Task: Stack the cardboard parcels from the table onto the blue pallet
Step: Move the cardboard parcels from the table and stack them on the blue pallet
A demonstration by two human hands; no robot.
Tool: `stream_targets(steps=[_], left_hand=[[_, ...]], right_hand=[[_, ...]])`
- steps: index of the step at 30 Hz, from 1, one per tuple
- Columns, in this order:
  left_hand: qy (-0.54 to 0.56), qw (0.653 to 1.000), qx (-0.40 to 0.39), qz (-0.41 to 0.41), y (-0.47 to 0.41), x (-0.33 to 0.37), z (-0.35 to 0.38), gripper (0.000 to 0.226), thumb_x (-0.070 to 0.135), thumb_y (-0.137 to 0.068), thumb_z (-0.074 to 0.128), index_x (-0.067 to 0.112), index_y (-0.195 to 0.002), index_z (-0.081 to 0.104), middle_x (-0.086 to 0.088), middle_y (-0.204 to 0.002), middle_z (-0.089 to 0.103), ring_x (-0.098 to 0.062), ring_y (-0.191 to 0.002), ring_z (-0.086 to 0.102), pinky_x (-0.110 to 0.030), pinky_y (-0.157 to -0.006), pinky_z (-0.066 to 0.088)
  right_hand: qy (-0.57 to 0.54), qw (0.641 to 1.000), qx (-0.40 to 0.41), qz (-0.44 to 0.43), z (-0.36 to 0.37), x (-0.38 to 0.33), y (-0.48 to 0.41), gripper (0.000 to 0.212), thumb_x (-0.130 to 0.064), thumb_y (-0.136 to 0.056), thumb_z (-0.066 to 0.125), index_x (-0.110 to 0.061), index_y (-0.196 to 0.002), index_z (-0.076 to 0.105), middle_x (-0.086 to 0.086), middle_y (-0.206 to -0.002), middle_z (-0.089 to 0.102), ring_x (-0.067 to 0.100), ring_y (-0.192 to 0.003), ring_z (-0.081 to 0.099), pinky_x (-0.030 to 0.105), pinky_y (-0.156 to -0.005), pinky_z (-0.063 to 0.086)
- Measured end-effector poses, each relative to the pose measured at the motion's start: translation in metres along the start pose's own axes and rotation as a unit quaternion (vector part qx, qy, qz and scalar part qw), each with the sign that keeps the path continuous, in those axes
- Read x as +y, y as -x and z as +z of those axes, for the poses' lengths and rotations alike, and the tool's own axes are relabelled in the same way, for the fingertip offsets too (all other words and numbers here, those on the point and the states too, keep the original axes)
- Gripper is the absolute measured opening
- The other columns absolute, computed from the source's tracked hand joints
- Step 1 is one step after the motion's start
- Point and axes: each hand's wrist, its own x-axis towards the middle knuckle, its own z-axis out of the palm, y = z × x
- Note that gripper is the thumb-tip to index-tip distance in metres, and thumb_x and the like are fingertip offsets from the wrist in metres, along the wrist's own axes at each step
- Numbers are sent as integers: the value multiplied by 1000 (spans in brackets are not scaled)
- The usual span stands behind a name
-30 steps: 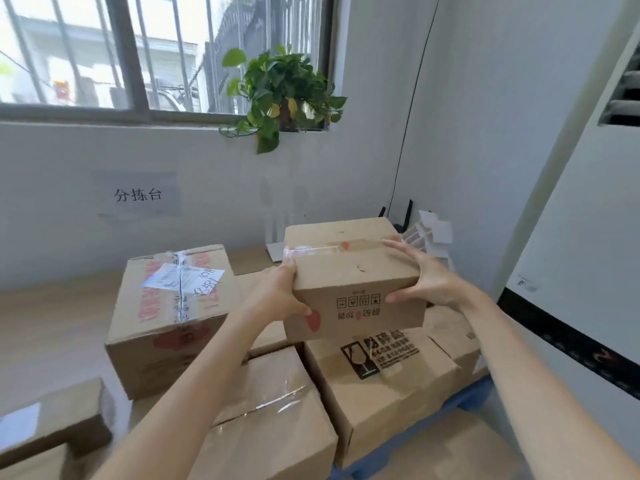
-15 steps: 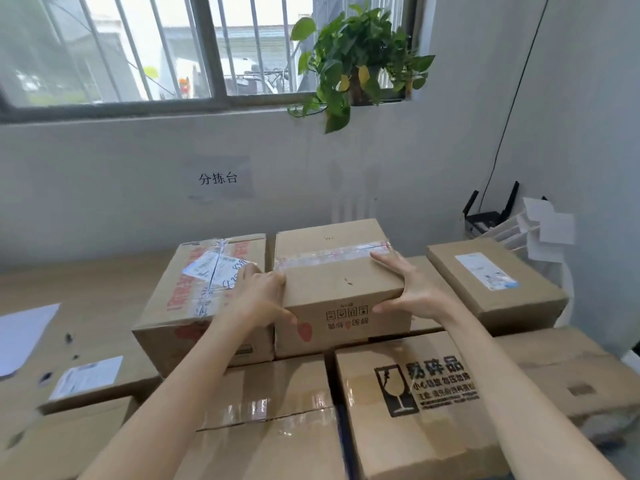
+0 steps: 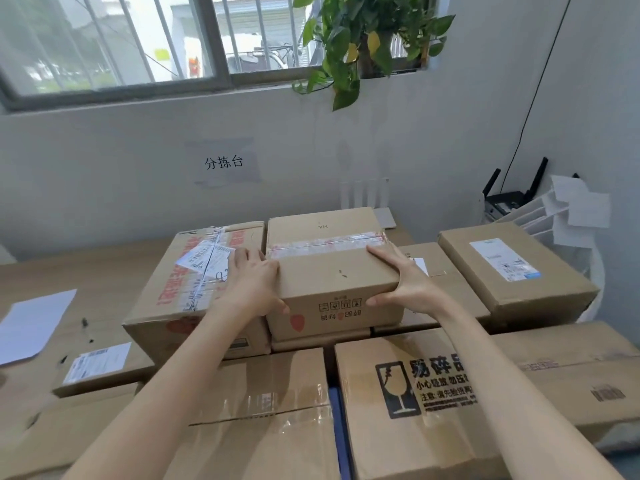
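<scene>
We see both hands clamped on a small brown cardboard parcel with clear tape across its top and a red heart on its front face (image 3: 332, 271), at the centre of the frame. The left hand (image 3: 254, 282) grips its left edge, fingers over the top and thumb curled onto the front face. The right hand (image 3: 408, 282) grips the right edge the same way, fingers spread on the top and thumb pressed to the front. The parcel stands upright on the upper layer of the stack, with the edge of a flatter carton showing just beneath it. Whether its weight is fully down, we cannot tell. Just to its left stands a larger brown parcel with red print and a white shipping label (image 3: 180, 296), and the left hand sits between the 2. To the right lies a flat brown parcel with a white and blue label (image 3: 512, 271). Below, in the foreground, are a taped brown carton (image 3: 259, 393) and a carton printed with a black fragile-glass symbol (image 3: 450, 393), with a narrow strip of the blue pallet (image 3: 337, 427) in the gap between them. At the left the wooden table (image 3: 86, 268) carries a white sheet of paper (image 3: 31, 323). A green potted plant (image 3: 363, 39) hangs at the top of the frame.
</scene>
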Motion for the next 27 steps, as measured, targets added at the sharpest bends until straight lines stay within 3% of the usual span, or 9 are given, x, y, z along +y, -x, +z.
stream_targets(steps=[4, 9, 13, 16, 20, 27], left_hand=[[-5, 1000, -7, 4, 1, -1, -1, 72, 53, -63, 79, 16, -120, 55, -8, -126, 36, -31, -121, 25, -42, -110, 18], [46, 998, -31, 3, 6, -5, 0, 81, 45, -67, 81, 14, -133, 45, -6, -135, 34, -29, -123, 29, -41, -100, 34], [108, 993, -37, 8, 9, -10, 1, 81, 46, -68, 81, 15, -133, 44, -4, -133, 33, -27, -121, 33, -45, -98, 41], [146, 988, -44, 16, 11, -16, 2, 81, 56, -73, 72, 17, -138, 41, -2, -139, 31, -24, -127, 31, -46, -102, 38], [186, 982, -6, 13, 17, -24, 2, 78, 58, -83, 60, 19, -145, 35, -3, -148, 32, -22, -135, 32, -44, -106, 36], [263, 958, 111, -20, 42, -68, -3, 58, 41, -93, 55, 23, -145, 37, 4, -147, 41, -16, -135, 38, -36, -104, 36]], right_hand=[[8, 1000, -1, 6, 6, 3, 0, 109, -37, -51, 92, -48, -143, 34, -4, -159, 12, 16, -144, 18, 46, -117, 25], [16, 1000, -8, 13, 6, -2, 4, 109, -43, -50, 91, -50, -142, 33, -2, -158, 14, 19, -143, 21, 47, -116, 27], [45, 997, -37, 44, -1, -16, 11, 109, -42, -58, 89, -46, -147, 25, 0, -161, -8, 17, -148, 3, 34, -114, 18], [42, 996, -29, 73, -5, -30, 16, 104, -61, -61, 78, -46, -148, 23, -1, -161, -12, 16, -149, 1, 41, -115, 18], [33, 996, 41, 74, 0, -52, 13, 78, -65, -79, 59, -39, -146, 31, -6, -162, 0, 18, -148, 11, 44, -113, 21], [138, 982, 124, -24, 45, -99, -14, 49, -39, -91, 60, -25, -137, 49, -1, -150, 37, 16, -140, 30, 38, -113, 25]])
